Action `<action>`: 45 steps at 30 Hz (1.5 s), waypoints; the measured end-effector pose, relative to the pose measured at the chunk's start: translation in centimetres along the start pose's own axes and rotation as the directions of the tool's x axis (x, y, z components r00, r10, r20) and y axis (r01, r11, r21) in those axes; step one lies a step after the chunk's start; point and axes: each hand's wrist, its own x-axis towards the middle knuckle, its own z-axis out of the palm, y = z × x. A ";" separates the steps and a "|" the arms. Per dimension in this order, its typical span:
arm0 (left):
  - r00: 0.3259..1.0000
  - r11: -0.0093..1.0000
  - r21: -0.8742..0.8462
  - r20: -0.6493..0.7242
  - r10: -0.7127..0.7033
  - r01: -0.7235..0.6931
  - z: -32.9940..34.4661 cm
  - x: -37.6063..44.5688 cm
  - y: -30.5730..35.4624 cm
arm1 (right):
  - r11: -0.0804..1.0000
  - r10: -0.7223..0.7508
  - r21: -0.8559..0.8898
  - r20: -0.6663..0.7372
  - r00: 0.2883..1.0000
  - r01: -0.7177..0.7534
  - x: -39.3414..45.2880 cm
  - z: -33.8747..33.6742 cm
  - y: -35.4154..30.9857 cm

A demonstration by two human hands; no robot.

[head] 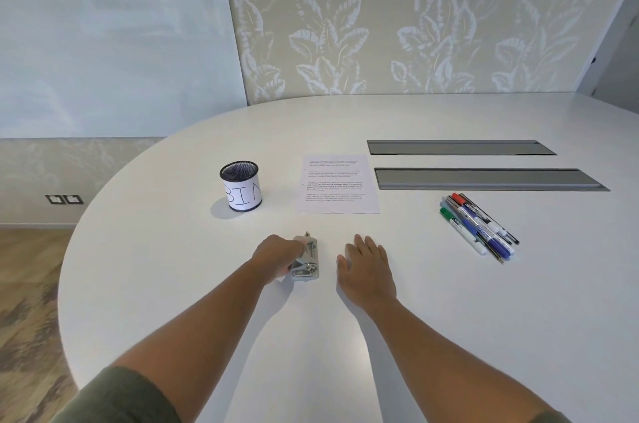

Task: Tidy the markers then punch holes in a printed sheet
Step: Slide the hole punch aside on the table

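A metal hole punch (pixel 307 260) lies on the white table (pixel 193 249) in front of me. My left hand (pixel 276 255) is wrapped over its left side, gripping it. Just right of the punch, my right hand (pixel 366 270) rests flat on the table with fingers apart and nothing in it. Beyond the hands lies a printed sheet (pixel 336 184) with several paragraphs of text. Left of the sheet stands a black mesh cup (pixel 241 185) with a paper label reading "BIN". Several markers (pixel 479 227) in red, blue, green and black lie in a loose pile at the right.
Two long grey cable hatches (pixel 460 147) (pixel 491 179) are set into the table behind the markers. The table's curved edge runs along the left, with wooden floor below. A patterned wall and a glass board stand behind.
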 end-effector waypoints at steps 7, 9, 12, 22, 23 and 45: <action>1.000 0.994 -0.110 0.019 -0.017 0.019 -0.1 -0.2 0.3 | 1.000 -0.001 0.015 -0.007 1.000 0.001 -0.1 0.0 0.1; 0.999 0.988 -0.152 0.032 -0.023 0.028 -0.5 -0.3 0.4 | 1.000 -0.003 0.016 -0.015 1.000 0.003 -0.2 0.0 0.1; 1.000 0.989 -0.148 0.020 -0.008 0.011 -1.5 -0.3 0.5 | 1.000 -0.004 0.022 -0.021 1.000 0.005 -0.2 0.1 0.1; 0.991 0.998 -0.059 -0.134 0.019 -0.028 -6.9 0.4 -1.1 | 1.000 0.001 0.026 -0.008 1.000 -0.001 -0.1 0.4 0.3; 0.989 0.999 -0.041 -0.147 0.021 -0.027 -7.5 0.5 -1.4 | 1.000 0.001 0.028 -0.010 1.000 0.000 -0.1 0.4 0.3; 0.960 0.982 0.158 -0.273 -0.059 0.105 -14.6 1.4 -7.8 | 1.000 -0.011 0.014 -0.031 0.999 0.011 0.0 0.5 0.3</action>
